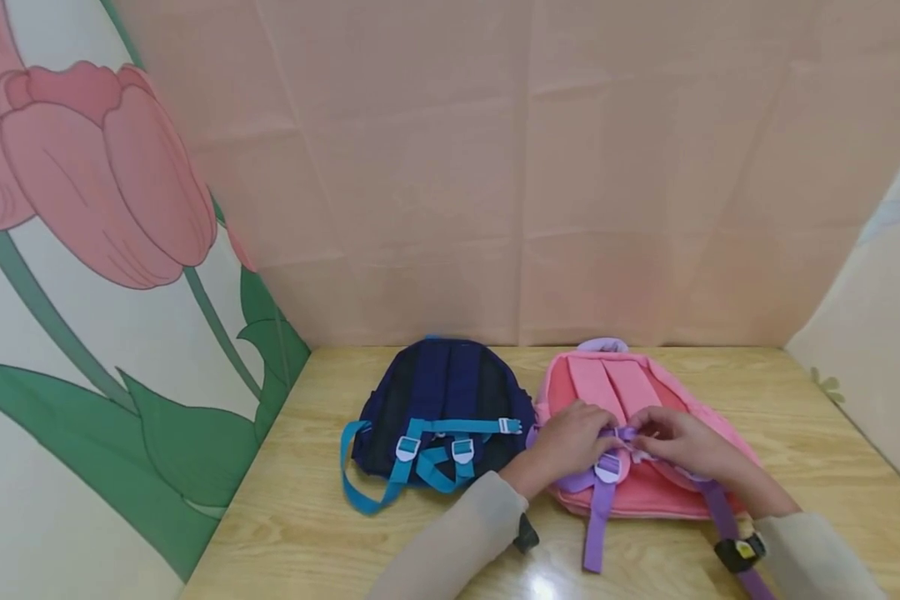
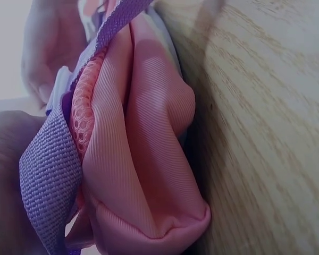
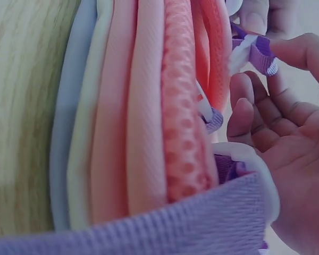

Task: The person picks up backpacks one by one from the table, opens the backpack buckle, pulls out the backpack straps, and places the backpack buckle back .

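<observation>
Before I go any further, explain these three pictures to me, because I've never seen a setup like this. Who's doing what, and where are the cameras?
There's no machine here, just a person's bare hands. The wide picture comes from a camera worn on the head, looking forward and down. The two close-ups come from cameras worn on the left and right wrists, so things look large and turned sideways.

On the wooden table lie a dark blue backpack and, to its right in the wide picture, a pink backpack. The left hand and right hand meet over the pink one, pinching a purple strap beside a white piece.
</observation>
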`<state>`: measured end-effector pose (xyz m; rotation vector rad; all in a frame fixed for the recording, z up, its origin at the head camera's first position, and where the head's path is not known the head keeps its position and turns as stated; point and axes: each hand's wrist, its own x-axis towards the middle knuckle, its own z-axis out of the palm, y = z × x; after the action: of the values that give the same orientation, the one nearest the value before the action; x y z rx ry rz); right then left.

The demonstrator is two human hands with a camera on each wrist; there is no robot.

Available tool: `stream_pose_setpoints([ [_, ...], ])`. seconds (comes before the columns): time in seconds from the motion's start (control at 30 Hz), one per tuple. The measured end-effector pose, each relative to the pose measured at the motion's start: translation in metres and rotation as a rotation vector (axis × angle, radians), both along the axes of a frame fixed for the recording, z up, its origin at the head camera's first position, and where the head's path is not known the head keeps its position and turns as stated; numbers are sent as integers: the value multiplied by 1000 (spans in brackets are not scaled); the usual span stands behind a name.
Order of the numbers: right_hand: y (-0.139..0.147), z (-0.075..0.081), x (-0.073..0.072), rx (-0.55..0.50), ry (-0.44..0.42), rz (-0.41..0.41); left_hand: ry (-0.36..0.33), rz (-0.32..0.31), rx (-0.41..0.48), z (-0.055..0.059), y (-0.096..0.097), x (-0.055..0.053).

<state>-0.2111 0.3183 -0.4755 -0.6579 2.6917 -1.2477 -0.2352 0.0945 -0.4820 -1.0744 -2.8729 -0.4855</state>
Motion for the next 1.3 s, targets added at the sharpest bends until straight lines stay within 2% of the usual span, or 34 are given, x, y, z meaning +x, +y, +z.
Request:
stream_pose_setpoints([
  [0.37, -4, 3, 0, 65, 100, -12, 3, 4, -17, -2, 1, 0],
  [0.6, -1, 3, 0, 55, 44, -53, -22, 23, 10, -1, 2, -1],
  [0.8, 5, -5, -2, -34, -18, -23, -26, 16, 23, -3, 2, -2],
  [0.93, 6, -5, -2, -64, -61, -10, -13, 9, 15, -5, 1, -3],
  [1.0, 4, -3, -1, -52, -34, -1, -10, 9, 11, -6, 1, -3],
  [1.2, -3, 2, 1, 27, 137, 10, -10, 9, 14, -5, 1, -3],
  [1.3, -5, 3, 1, 54, 140, -14, -9, 7, 16, -4, 1, -3],
])
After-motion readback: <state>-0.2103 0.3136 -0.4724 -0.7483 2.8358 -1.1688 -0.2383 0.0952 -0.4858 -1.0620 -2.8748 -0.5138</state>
